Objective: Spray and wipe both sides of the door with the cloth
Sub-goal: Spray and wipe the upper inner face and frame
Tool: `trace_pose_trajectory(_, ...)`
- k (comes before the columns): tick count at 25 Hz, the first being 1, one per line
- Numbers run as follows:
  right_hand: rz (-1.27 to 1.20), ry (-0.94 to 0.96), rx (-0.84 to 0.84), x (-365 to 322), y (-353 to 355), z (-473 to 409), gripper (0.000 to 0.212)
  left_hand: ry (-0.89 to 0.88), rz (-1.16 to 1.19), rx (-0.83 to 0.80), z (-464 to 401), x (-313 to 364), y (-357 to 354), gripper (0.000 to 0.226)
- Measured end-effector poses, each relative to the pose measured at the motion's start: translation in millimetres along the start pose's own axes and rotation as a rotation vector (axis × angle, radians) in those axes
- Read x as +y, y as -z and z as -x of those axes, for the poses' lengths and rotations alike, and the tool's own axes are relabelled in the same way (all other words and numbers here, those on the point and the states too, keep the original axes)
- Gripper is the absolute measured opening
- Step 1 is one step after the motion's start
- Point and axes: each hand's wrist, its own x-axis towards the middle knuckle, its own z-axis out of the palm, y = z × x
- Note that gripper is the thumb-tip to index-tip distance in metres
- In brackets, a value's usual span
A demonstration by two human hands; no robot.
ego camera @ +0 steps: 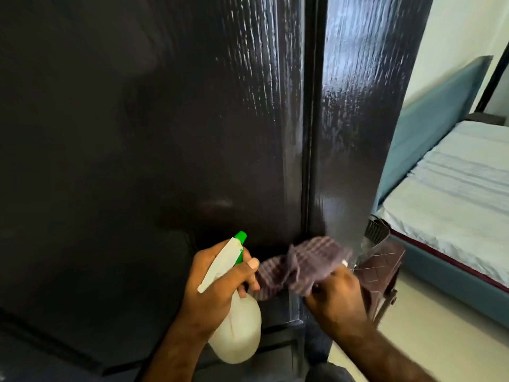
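A dark glossy wooden door (pixel 170 128) fills most of the head view, with wet streaks shining on its right part near the edge. My left hand (pixel 217 282) grips a white spray bottle (pixel 238 332) with a green nozzle, which points at the door's lower area. My right hand (pixel 337 296) holds a purple-brown striped cloth (pixel 305 263) bunched against the door's lower right part. The two hands are close together, low on the door.
To the right of the door's edge stands a dark brown plastic stool or basket (pixel 382 266). Beyond it is a bed with a blue headboard (pixel 429 122) and a pale blue mattress (pixel 462 188). Pale floor (pixel 440 334) shows at the lower right.
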Motion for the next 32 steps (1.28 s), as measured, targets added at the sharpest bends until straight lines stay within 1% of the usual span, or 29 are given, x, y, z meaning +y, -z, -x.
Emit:
trace_pose_trajectory(1, -0.028, -0.106, -0.103, -2, 2, 8, 0.027, -0.002, -0.006, 0.0, 0, 0, 0, 0.011)
trace_pose_trajectory(2, -0.061, -0.129, -0.123, -7, 7, 7, 0.03, -0.007, -0.008, 0.0, 0, 0, -1, 0.011)
trace_pose_trajectory(3, -0.084, -0.083, -0.047, -14, 14, -2, 0.027, -0.01, -0.01, 0.002, -1, 0, -2, 0.011)
trace_pose_trajectory(4, -0.112, -0.012, 0.063, -25, 25, -18, 0.02, -0.008, -0.012, 0.003, -1, 0, -3, 0.011)
trace_pose_trajectory(6, -0.149, 0.108, 0.33, -48, 49, -60, 0.026, -0.002, 0.0, 0.008, -2, 2, -6, 0.012)
trace_pose_trajectory(7, -0.174, 0.14, 0.406, -56, 58, -81, 0.027, -0.009, 0.016, 0.009, -4, 3, -8, 0.011)
trace_pose_trajectory(8, -0.189, 0.162, 0.447, -61, 59, -93, 0.025, -0.022, 0.029, 0.012, -6, 4, -8, 0.011)
trace_pose_trajectory(9, -0.179, 0.172, 0.436, -59, 52, -90, 0.025, -0.028, 0.033, 0.012, -7, 5, -9, 0.011)
trace_pose_trajectory(10, -0.14, 0.172, 0.365, -52, 43, -78, 0.028, -0.025, 0.027, 0.009, -8, 5, -9, 0.012)
trace_pose_trajectory(12, -0.073, 0.177, 0.152, -29, 33, -38, 0.028, 0.011, -0.006, -0.003, -6, -1, -10, 0.017)
trace_pose_trajectory(13, -0.078, 0.173, 0.111, -23, 36, -23, 0.028, 0.041, -0.028, -0.02, -1, -5, -12, 0.018)
trace_pose_trajectory(14, -0.125, 0.14, 0.132, -21, 45, -23, 0.028, 0.064, -0.044, -0.041, 4, -7, -15, 0.019)
trace_pose_trajectory(15, -0.165, 0.09, 0.218, -23, 60, -35, 0.026, 0.077, -0.045, -0.056, 8, -5, -18, 0.02)
trace_pose_trajectory(17, -0.181, 0.003, 0.477, -37, 101, -78, 0.024, 0.074, -0.002, -0.045, 8, 11, -25, 0.024)
trace_pose_trajectory(18, -0.17, 0.017, 0.592, -46, 119, -103, 0.026, 0.057, 0.029, -0.031, 2, 25, -29, 0.027)
trace_pose_trajectory(19, -0.174, 0.073, 0.654, -55, 132, -122, 0.028, 0.032, 0.043, -0.019, -7, 41, -34, 0.03)
trace_pose_trajectory(20, -0.167, 0.138, 0.668, -62, 136, -130, 0.032, 0.004, 0.036, -0.012, -17, 56, -38, 0.033)
trace_pose_trajectory(21, -0.168, 0.188, 0.626, -66, 131, -130, 0.042, -0.02, 0.014, -0.011, -27, 68, -43, 0.036)
trace_pose_trajectory(23, -0.148, 0.235, 0.459, -65, 105, -104, 0.061, -0.055, -0.024, -0.015, -41, 84, -49, 0.035)
trace_pose_trajectory(24, -0.103, 0.272, 0.381, -58, 89, -87, 0.061, -0.061, -0.04, -0.014, -45, 87, -52, 0.035)
trace_pose_trajectory(25, -0.055, 0.292, 0.32, -48, 75, -71, 0.057, -0.064, -0.057, -0.011, -47, 88, -53, 0.034)
trace_pose_trajectory(27, -0.028, 0.311, 0.25, -30, 63, -52, 0.046, -0.073, -0.072, 0.005, -50, 93, -56, 0.03)
trace_pose_trajectory(28, -0.061, 0.313, 0.255, -27, 66, -53, 0.044, -0.086, -0.079, 0.015, -53, 98, -57, 0.031)
trace_pose_trajectory(29, -0.101, 0.321, 0.298, -29, 72, -62, 0.043, -0.099, -0.088, 0.022, -57, 106, -59, 0.034)
trace_pose_trajectory(30, -0.134, 0.334, 0.374, -38, 83, -75, 0.043, -0.104, -0.089, 0.023, -61, 116, -60, 0.035)
trace_pose_trajectory(32, -0.151, 0.376, 0.562, -68, 108, -118, 0.038, -0.103, -0.063, 0.018, -68, 134, -60, 0.029)
